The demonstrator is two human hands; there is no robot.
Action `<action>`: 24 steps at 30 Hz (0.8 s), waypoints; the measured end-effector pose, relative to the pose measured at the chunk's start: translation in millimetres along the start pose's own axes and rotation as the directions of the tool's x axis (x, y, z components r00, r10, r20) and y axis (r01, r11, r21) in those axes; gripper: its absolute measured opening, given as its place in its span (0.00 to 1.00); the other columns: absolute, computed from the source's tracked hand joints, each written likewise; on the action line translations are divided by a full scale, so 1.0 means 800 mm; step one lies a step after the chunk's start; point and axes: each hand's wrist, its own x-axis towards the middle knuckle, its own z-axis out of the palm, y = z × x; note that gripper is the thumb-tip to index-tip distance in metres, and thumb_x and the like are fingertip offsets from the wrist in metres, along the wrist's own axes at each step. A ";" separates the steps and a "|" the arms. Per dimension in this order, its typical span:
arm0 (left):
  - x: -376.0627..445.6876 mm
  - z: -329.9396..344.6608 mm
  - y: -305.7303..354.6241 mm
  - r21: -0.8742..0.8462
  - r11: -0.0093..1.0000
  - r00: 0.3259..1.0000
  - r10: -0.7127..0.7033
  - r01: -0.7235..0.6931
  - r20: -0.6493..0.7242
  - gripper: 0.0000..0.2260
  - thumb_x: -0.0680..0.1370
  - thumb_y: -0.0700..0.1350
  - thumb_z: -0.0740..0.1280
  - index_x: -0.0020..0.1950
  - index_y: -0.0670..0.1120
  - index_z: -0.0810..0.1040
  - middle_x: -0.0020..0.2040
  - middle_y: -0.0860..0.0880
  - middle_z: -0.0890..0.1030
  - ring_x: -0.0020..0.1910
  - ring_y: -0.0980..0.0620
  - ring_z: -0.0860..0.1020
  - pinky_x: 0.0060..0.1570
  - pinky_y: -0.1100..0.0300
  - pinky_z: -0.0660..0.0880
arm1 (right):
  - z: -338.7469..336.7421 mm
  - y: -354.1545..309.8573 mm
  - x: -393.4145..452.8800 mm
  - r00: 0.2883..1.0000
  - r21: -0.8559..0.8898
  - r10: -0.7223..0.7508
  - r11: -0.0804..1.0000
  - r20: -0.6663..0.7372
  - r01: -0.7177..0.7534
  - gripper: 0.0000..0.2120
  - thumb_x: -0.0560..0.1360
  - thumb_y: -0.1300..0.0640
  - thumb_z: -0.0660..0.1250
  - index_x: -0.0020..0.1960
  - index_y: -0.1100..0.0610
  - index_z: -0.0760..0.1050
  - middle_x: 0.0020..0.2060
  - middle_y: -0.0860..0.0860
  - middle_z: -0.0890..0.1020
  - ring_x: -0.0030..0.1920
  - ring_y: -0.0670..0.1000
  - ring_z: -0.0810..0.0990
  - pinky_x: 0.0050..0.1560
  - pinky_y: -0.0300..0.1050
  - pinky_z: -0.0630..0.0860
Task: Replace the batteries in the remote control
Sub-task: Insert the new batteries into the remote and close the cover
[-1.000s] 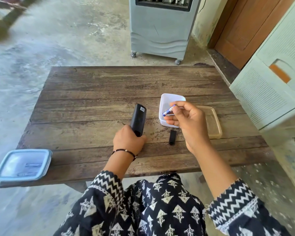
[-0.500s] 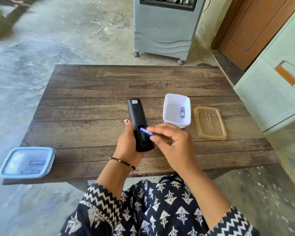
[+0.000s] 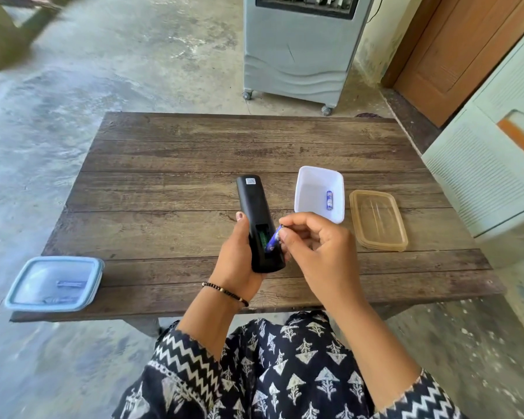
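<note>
Weathered wooden planks make up the table [image 3: 194, 152], which is set on a bare concrete floor [image 3: 103, 55] with a grey wheeled cooler [image 3: 297, 55] behind it. A black remote control [image 3: 256, 213] is held back-side up above the table by the left hand [image 3: 239, 258], whose fingers are wrapped around its lower half; the battery compartment is uncovered. A blue battery [image 3: 273, 239] is pinched in the grip of the right hand [image 3: 318, 252], between thumb and fingertips, and is tilted with its lower end inside the open compartment. A second blue battery [image 3: 329, 200] is seen lying in the white container [image 3: 307, 182], just beyond the right hand. A translucent amber lid [image 3: 378, 220] is laid flat beside that container, to its right. At the near left corner of the table a blue-lidded container [image 3: 55, 282] is placed, well apart from the hands. A beaded bracelet [image 3: 224, 293] is worn on the left wrist.
</note>
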 end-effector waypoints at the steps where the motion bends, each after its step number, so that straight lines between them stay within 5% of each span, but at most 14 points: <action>1: -0.001 0.001 -0.002 0.001 1.000 1.000 -0.006 0.006 0.003 0.28 0.80 0.60 0.47 0.68 0.40 0.68 0.61 0.33 0.75 0.54 0.40 0.76 0.50 0.49 0.78 | 0.002 0.000 0.003 1.000 -0.022 0.013 1.000 0.010 -0.013 0.07 0.70 0.63 0.70 0.44 0.53 0.79 0.35 0.47 0.83 0.35 0.47 0.81 0.40 0.50 0.81; 5: 0.001 0.000 -0.006 0.020 1.000 1.000 -0.004 0.004 0.017 0.29 0.80 0.60 0.46 0.68 0.39 0.67 0.59 0.32 0.76 0.50 0.41 0.75 0.49 0.49 0.76 | 0.004 -0.002 0.010 0.999 -0.018 0.046 0.999 0.000 -0.046 0.05 0.71 0.63 0.69 0.42 0.54 0.77 0.34 0.50 0.82 0.34 0.51 0.81 0.36 0.52 0.81; 10: 0.005 -0.006 -0.008 0.038 0.999 0.998 0.025 -0.027 0.054 0.25 0.80 0.58 0.48 0.64 0.41 0.69 0.38 0.45 0.78 0.30 0.52 0.77 0.31 0.60 0.76 | -0.003 -0.011 0.016 0.914 0.443 0.393 0.805 0.102 -0.395 0.06 0.76 0.67 0.61 0.45 0.60 0.76 0.36 0.60 0.76 0.29 0.53 0.80 0.26 0.43 0.77; 16: 0.004 0.001 -0.005 0.008 0.998 0.996 0.055 -0.056 0.064 0.22 0.81 0.56 0.48 0.61 0.41 0.69 0.38 0.43 0.75 0.31 0.50 0.74 0.32 0.59 0.74 | -0.002 -0.006 0.017 0.912 0.196 0.360 0.897 0.196 -0.396 0.09 0.71 0.68 0.68 0.47 0.56 0.77 0.37 0.53 0.81 0.33 0.49 0.79 0.33 0.41 0.77; 20: 0.004 0.004 -0.003 0.007 0.999 0.998 0.048 -0.047 -0.030 0.23 0.80 0.56 0.50 0.64 0.40 0.69 0.47 0.40 0.77 0.40 0.47 0.79 0.36 0.57 0.79 | 0.001 -0.010 0.012 0.972 -0.315 0.176 0.941 0.157 -0.120 0.06 0.68 0.62 0.72 0.41 0.53 0.80 0.33 0.44 0.80 0.31 0.41 0.76 0.36 0.32 0.74; 24: 0.005 0.009 -0.005 -0.007 0.999 0.999 0.040 -0.040 -0.016 0.20 0.81 0.55 0.49 0.56 0.41 0.72 0.39 0.43 0.80 0.31 0.52 0.82 0.29 0.62 0.78 | 0.014 -0.014 0.011 0.987 -0.459 0.015 0.886 0.163 0.062 0.06 0.68 0.64 0.71 0.44 0.56 0.81 0.41 0.49 0.79 0.34 0.46 0.77 0.41 0.38 0.76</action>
